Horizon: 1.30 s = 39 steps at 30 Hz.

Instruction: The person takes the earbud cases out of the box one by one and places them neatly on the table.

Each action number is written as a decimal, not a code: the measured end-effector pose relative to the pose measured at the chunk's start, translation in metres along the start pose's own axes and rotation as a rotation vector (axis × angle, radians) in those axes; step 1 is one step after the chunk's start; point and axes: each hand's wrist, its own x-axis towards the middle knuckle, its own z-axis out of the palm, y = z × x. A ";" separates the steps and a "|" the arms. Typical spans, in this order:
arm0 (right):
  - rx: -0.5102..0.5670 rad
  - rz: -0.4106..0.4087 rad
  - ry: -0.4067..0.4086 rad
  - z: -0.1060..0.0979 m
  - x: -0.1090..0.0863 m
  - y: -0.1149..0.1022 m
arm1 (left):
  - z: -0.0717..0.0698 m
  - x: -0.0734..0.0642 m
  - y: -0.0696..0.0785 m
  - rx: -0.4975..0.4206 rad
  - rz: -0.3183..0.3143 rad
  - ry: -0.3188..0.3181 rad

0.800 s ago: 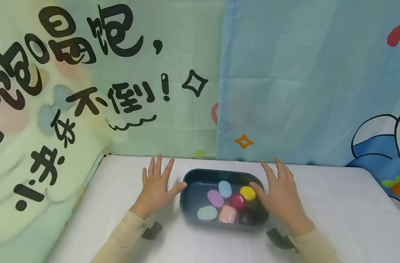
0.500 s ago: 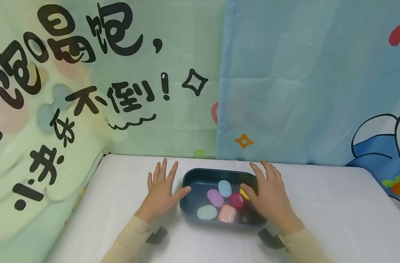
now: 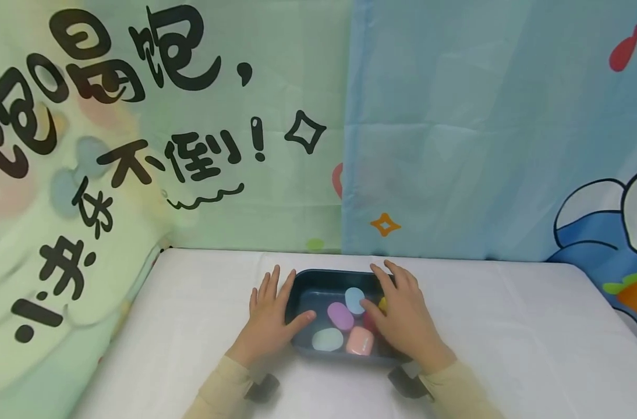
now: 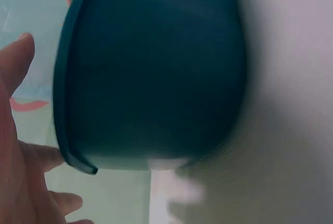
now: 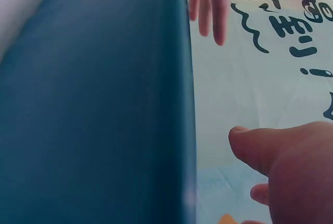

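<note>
Head view: dark blue tray [image 3: 313, 299] on white tablecloth [image 3: 203, 302], a hand at each end. Left hand [image 3: 270, 323] at the tray's left end: fingers straight and spread, thumb out over the tray interior, nothing in its grasp. Right hand [image 3: 404, 314] over the tray's right end: fingers extended and apart, thumb reaching in over the contents, nothing visibly gripped. Contact with the rim can't be judged from here for either hand.

Inside the tray, rounded pieces: light blue piece [image 3: 354, 301] toward the far side, purple piece [image 3: 340, 316] near the middle, pale green piece [image 3: 327, 339] and pink piece [image 3: 360, 341] along the near side. Red piece [image 3: 369, 322] and yellow piece [image 3: 383, 304] right of those, both partly hidden by the right hand. Behind the tray: green backdrop [image 3: 276, 221] with black characters, blue backdrop [image 3: 481, 116] to its right. Beige sleeves [image 3: 221, 384] on the near side of the tray.

Left wrist view: tray's outer wall fills the middle. Left hand beside its rim, thumb clear of it, one fingertip right at the rim; touching or not, can't tell.

Right wrist view: tray wall takes the left half. Right thumb points at the rim, gap visible. Left hand shows past the rim, fingers extended.
</note>
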 end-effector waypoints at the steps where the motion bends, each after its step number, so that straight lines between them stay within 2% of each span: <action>1: 0.001 -0.008 0.002 0.002 0.000 -0.001 | 0.001 -0.001 0.001 -0.006 -0.003 -0.008; 5: 0.002 -0.050 0.012 0.006 0.000 -0.005 | 0.006 -0.003 0.002 -0.014 0.001 -0.035; 12: 0.027 -0.106 0.009 0.015 0.001 -0.010 | 0.014 -0.007 0.003 -0.005 0.020 -0.039; 17: 0.044 -0.081 -0.025 0.024 0.002 -0.011 | 0.016 -0.007 0.003 0.024 0.005 -0.035; 22: 0.044 -0.054 -0.061 0.030 0.003 -0.012 | 0.017 -0.006 0.005 0.004 -0.004 -0.048; 30: 0.021 -0.063 -0.102 0.037 0.002 -0.015 | 0.017 -0.008 0.008 -0.018 -0.002 -0.032; 39: -0.022 -0.086 -0.146 0.041 0.003 -0.014 | 0.020 -0.007 0.004 -0.058 -0.004 -0.026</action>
